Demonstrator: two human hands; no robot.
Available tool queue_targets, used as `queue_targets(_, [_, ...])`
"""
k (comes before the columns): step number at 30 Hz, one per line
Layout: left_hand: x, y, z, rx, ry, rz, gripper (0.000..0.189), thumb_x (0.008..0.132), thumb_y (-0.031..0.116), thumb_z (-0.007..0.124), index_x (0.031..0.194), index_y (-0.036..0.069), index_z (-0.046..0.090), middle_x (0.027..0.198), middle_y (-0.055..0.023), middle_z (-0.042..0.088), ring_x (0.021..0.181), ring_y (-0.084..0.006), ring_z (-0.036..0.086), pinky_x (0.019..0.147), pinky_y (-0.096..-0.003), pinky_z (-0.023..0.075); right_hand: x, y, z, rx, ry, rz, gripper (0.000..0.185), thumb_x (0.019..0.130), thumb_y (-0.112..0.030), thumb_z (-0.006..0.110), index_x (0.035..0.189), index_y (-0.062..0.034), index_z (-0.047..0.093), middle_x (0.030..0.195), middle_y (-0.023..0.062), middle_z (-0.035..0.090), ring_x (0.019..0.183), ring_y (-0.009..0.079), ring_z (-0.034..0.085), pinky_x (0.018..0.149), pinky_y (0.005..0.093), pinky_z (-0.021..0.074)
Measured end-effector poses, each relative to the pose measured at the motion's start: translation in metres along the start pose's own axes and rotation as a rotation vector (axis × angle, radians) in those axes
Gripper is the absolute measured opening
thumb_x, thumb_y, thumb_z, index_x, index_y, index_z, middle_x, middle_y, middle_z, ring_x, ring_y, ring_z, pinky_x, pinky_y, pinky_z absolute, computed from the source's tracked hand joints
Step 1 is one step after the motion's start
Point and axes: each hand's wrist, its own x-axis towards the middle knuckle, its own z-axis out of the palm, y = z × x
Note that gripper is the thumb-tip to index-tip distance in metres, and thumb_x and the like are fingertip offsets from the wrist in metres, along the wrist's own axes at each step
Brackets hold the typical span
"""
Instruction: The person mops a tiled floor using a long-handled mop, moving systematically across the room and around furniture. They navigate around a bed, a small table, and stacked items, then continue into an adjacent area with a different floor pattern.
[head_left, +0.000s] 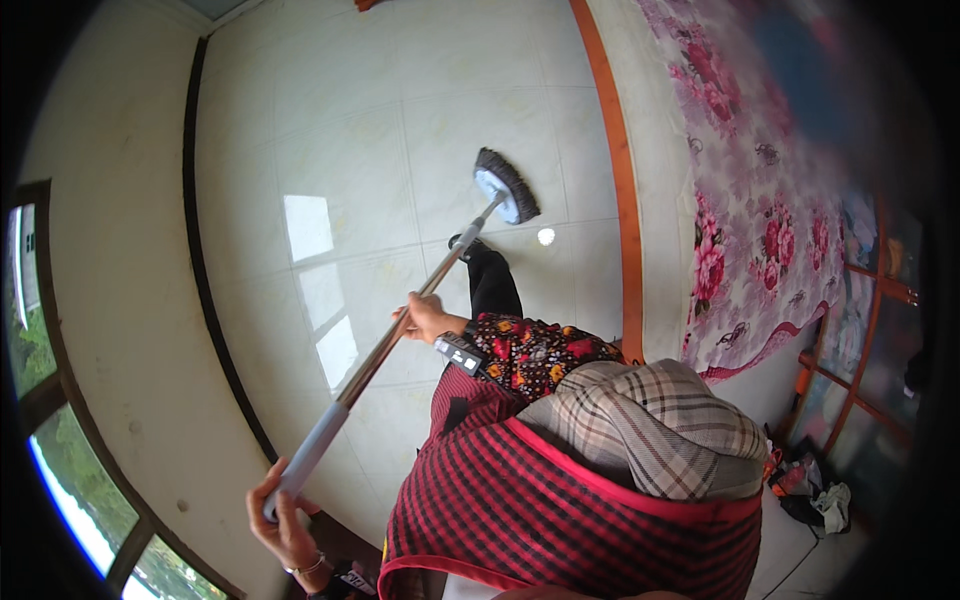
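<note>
A broom or dust mop with a light blue head (508, 185) and dark bristles rests on the tiled floor beyond a black-shod foot (463, 246). Its metal pole (382, 346) runs diagonally down towards the lower left. My right hand (426, 316) is closed around the middle of the pole, below a floral sleeve and a dark wrist device. Near the window side, my left hand (287, 514) grips the grey handle end, with a bracelet at the wrist. A red-and-black checked apron (570, 510) covers my front.
Pale walls with a black baseboard (196, 225) and windows (82, 472) stand at left. An orange-brown strip (621, 180) edges the floor at right, near a hanging floral cloth (765, 225). A glazed cabinet or door (855, 337) and a pile of items (810, 487) are at far right.
</note>
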Motion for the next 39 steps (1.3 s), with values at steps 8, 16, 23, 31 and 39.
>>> queue_targets(8, [-0.125,0.04,-0.08,0.464,0.241,0.316,0.016,0.089,0.01,0.047,0.096,-0.004,0.048,0.097,-0.0232,0.062,0.047,-0.0147,0.049,0.042,-0.0214,0.0403,-0.038,0.165,0.055,-0.355,-0.4,0.356,0.022,0.083,-0.016,0.037,0.087,-0.0019,0.054,0.08,0.0103,0.062,0.072,0.0181,0.06,0.069,0.0357,0.0516])
queue_targets(16, [-0.156,0.067,-0.103,0.615,0.603,0.641,0.028,0.093,0.032,0.041,0.078,0.008,0.042,0.067,-0.003,0.039,0.06,-0.015,0.048,0.055,-0.0285,0.0452,-0.107,0.161,0.091,-0.132,-0.711,0.688,0.018,0.087,-0.016,0.039,0.087,-0.003,0.051,0.093,0.0111,0.061,0.091,0.0211,0.06,0.081,0.0362,0.0502])
queue_targets(23, [-0.093,0.046,-0.161,0.398,0.741,0.851,0.022,0.092,0.028,0.043,0.09,0.006,0.046,0.086,-0.0062,0.049,0.069,-0.0165,0.053,0.063,-0.0307,0.0477,-0.165,0.078,0.081,-0.023,-0.834,0.483,0.017,0.088,-0.017,0.041,0.085,-0.0048,0.052,0.101,0.0126,0.062,0.094,0.018,0.059,0.082,0.033,0.0491])
queue_targets(31, [0.115,-0.008,-0.135,-0.417,0.158,0.489,0.029,0.091,0.02,0.048,0.11,-0.002,0.046,0.103,-0.0143,0.051,0.096,-0.0228,0.051,0.085,-0.0341,0.0447,-0.123,0.024,0.034,0.344,-0.668,0.019,0.018,0.086,-0.016,0.046,0.087,0.0,0.053,0.106,0.0183,0.058,0.098,0.023,0.056,0.086,0.038,0.0473])
queue_targets(39, [0.156,0.023,0.119,-0.225,-0.32,0.256,0.019,0.088,0.019,0.051,0.099,0.004,0.048,0.094,-0.0159,0.059,0.065,-0.0118,0.049,0.055,-0.0225,0.04,-0.018,-0.083,-0.091,0.593,-0.164,-0.045,0.016,0.081,-0.012,0.047,0.089,0.0012,0.043,0.09,0.0143,0.054,0.084,0.0213,0.054,0.076,0.0355,0.0475])
